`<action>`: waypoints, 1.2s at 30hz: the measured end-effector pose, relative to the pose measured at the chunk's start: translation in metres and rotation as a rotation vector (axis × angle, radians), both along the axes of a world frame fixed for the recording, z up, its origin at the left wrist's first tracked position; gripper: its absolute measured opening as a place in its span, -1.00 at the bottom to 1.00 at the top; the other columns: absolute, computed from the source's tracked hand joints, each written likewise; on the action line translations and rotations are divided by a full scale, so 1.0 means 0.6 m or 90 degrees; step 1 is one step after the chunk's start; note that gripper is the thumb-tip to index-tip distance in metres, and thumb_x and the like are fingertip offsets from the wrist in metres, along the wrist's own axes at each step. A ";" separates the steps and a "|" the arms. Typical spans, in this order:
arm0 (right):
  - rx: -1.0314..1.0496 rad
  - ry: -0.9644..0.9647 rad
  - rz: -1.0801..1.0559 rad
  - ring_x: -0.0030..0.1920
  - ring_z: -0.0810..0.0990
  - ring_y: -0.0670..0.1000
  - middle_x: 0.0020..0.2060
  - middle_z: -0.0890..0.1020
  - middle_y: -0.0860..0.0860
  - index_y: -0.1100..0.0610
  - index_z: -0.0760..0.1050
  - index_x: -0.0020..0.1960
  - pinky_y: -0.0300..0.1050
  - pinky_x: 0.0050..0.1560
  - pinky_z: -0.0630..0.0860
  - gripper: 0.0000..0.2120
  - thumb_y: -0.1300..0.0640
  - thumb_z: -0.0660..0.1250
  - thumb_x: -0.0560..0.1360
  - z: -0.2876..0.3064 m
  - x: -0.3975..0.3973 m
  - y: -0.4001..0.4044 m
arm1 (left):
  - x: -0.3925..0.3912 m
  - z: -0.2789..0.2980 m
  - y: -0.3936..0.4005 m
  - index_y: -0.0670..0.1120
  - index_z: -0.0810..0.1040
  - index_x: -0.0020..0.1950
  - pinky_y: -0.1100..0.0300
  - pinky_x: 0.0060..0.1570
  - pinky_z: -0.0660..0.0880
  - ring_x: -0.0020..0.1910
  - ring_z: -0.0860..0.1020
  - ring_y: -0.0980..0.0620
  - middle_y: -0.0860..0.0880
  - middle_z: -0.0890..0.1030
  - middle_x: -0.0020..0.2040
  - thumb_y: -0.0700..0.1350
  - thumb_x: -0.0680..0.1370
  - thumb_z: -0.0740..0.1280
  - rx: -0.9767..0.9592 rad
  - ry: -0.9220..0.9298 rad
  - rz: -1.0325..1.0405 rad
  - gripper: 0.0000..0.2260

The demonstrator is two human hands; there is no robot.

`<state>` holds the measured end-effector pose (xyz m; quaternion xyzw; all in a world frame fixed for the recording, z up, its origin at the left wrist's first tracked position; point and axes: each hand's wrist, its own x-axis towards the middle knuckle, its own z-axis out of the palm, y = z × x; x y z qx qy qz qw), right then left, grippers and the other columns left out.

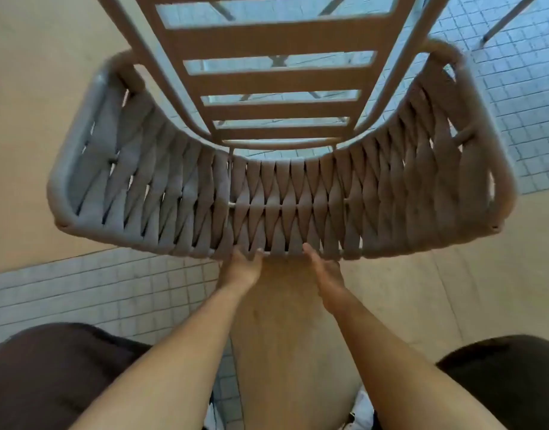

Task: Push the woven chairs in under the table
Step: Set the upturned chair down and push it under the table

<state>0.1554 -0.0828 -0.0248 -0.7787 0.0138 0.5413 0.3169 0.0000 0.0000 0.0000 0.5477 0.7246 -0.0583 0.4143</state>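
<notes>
A grey woven chair (282, 209) stands right below me, seen from above, with its curved strap backrest nearest and its slatted seat (276, 79) beyond. My left hand (242, 268) grips the middle of the backrest's top rim, thumb on top and fingers hidden under the straps. A little to its right, my right hand (326, 277) reaches the same rim, its fingertips tucked against the weave. The table itself is not visible in this view.
The floor is part beige slab (27, 119), part small grey-blue tiles (521, 97). A thin metal leg (509, 17) slants at the top right, and more crossed legs show through the seat slats. My dark trouser legs (49, 377) frame the bottom corners.
</notes>
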 end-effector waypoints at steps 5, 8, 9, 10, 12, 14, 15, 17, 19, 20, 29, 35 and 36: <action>-0.004 0.063 -0.240 0.24 0.52 0.20 0.28 0.52 0.16 0.26 0.25 0.51 0.18 0.31 0.46 0.08 -0.37 0.56 0.26 -0.073 -0.018 0.021 | -0.009 -0.083 0.030 -0.10 0.28 0.56 -0.07 0.42 0.30 0.46 0.36 -0.21 -0.16 0.37 0.51 0.18 0.62 0.27 -0.091 -0.060 0.243 -0.40; 0.044 0.085 -0.355 0.26 0.54 0.21 0.31 0.53 0.18 0.25 0.23 0.52 0.22 0.32 0.49 0.06 -0.24 0.62 0.27 -0.115 -0.014 0.037 | -0.010 -0.126 0.038 -0.08 0.24 0.58 -0.14 0.47 0.27 0.47 0.32 -0.19 -0.15 0.33 0.52 0.19 0.60 0.29 -0.105 -0.132 0.372 -0.37; 0.055 0.088 -0.389 0.27 0.54 0.22 0.32 0.53 0.19 0.25 0.20 0.53 0.23 0.32 0.49 0.08 -0.21 0.64 0.26 -0.125 -0.013 0.044 | -0.012 -0.142 0.044 -0.08 0.22 0.59 -0.13 0.47 0.26 0.48 0.31 -0.19 -0.15 0.32 0.53 0.19 0.60 0.29 -0.104 -0.141 0.403 -0.35; 0.057 0.078 -0.423 0.28 0.54 0.23 0.33 0.51 0.19 0.25 0.16 0.54 0.23 0.32 0.49 0.10 -0.18 0.65 0.26 -0.137 -0.012 0.049 | -0.014 -0.156 0.050 -0.09 0.19 0.59 -0.11 0.47 0.26 0.47 0.31 -0.18 -0.17 0.31 0.52 0.18 0.59 0.31 -0.102 -0.146 0.431 -0.32; 0.061 0.033 -0.499 0.28 0.54 0.22 0.32 0.51 0.18 0.23 0.12 0.52 0.20 0.31 0.51 0.11 -0.16 0.67 0.24 -0.153 -0.012 0.061 | -0.017 -0.179 0.063 -0.13 0.18 0.59 -0.09 0.45 0.30 0.45 0.34 -0.19 -0.18 0.34 0.49 0.24 0.52 0.37 -0.101 -0.148 0.490 -0.21; 0.046 -0.007 -0.547 0.27 0.54 0.20 0.29 0.51 0.13 0.17 0.15 0.49 0.08 0.25 0.53 0.12 -0.23 0.68 0.18 -0.161 -0.021 0.074 | -0.014 -0.191 0.070 -0.16 0.15 0.59 -0.08 0.41 0.35 0.41 0.37 -0.21 -0.19 0.35 0.46 0.33 0.40 0.45 -0.077 -0.133 0.542 -0.04; 0.035 -0.024 -0.562 0.24 0.55 0.19 0.26 0.52 0.11 0.15 0.18 0.48 0.00 0.15 0.54 0.13 -0.28 0.67 0.15 -0.161 -0.027 0.082 | -0.009 -0.193 0.071 -0.16 0.12 0.59 -0.09 0.40 0.35 0.41 0.36 -0.22 -0.20 0.33 0.46 0.36 0.35 0.47 -0.056 -0.126 0.566 0.04; 0.016 -0.054 -0.580 0.19 0.58 0.18 0.18 0.55 0.06 0.12 0.27 0.45 -0.05 -0.02 0.54 0.13 -0.37 0.65 0.08 -0.162 -0.041 0.093 | 0.005 -0.195 0.067 -0.15 0.07 0.59 -0.12 0.39 0.33 0.42 0.34 -0.25 -0.20 0.31 0.46 0.39 0.27 0.50 -0.013 -0.094 0.625 0.13; -0.013 -0.080 -0.570 0.19 0.56 0.19 0.21 0.54 0.08 0.10 0.30 0.43 0.04 0.02 0.53 0.14 -0.43 0.61 0.05 -0.164 -0.050 0.100 | 0.021 -0.192 0.069 -0.17 0.07 0.58 -0.09 0.40 0.32 0.41 0.36 -0.24 -0.20 0.36 0.43 0.38 0.23 0.54 0.031 -0.077 0.686 0.17; -0.022 -0.089 -0.563 0.20 0.55 0.19 0.24 0.52 0.08 0.09 0.30 0.43 0.06 0.02 0.49 0.15 -0.45 0.60 0.04 -0.165 -0.053 0.103 | 0.029 -0.191 0.071 -0.17 0.08 0.58 -0.08 0.40 0.32 0.41 0.37 -0.24 -0.19 0.38 0.42 0.36 0.22 0.56 0.049 -0.079 0.714 0.17; -0.070 -0.097 -0.574 0.28 0.48 0.20 0.33 0.45 0.09 0.09 0.28 0.46 0.10 0.08 0.46 0.13 -0.41 0.61 0.09 -0.172 -0.056 0.116 | 0.040 -0.207 0.060 -0.05 0.08 0.56 -0.10 0.44 0.24 0.45 0.33 -0.24 -0.17 0.36 0.47 0.20 0.19 0.65 0.117 -0.183 0.828 0.13; -0.001 -0.066 -0.610 0.24 0.57 0.19 0.26 0.56 0.10 0.14 0.37 0.38 0.08 0.15 0.56 0.03 -0.28 0.69 0.08 -0.166 -0.050 0.103 | 0.022 -0.208 0.055 -0.13 -0.14 0.63 -0.15 0.53 0.02 0.59 0.04 -0.24 -0.21 0.00 0.63 0.44 0.35 0.38 0.018 -0.162 0.660 0.15; 0.016 -0.059 -0.615 0.24 0.58 0.19 0.25 0.57 0.10 0.15 0.36 0.38 0.08 0.16 0.56 0.03 -0.25 0.70 0.09 -0.163 -0.051 0.100 | 0.023 -0.202 0.052 -0.13 -0.12 0.63 -0.14 0.52 0.07 0.57 0.12 -0.25 -0.24 0.11 0.61 0.40 0.30 0.46 0.045 -0.168 0.689 0.19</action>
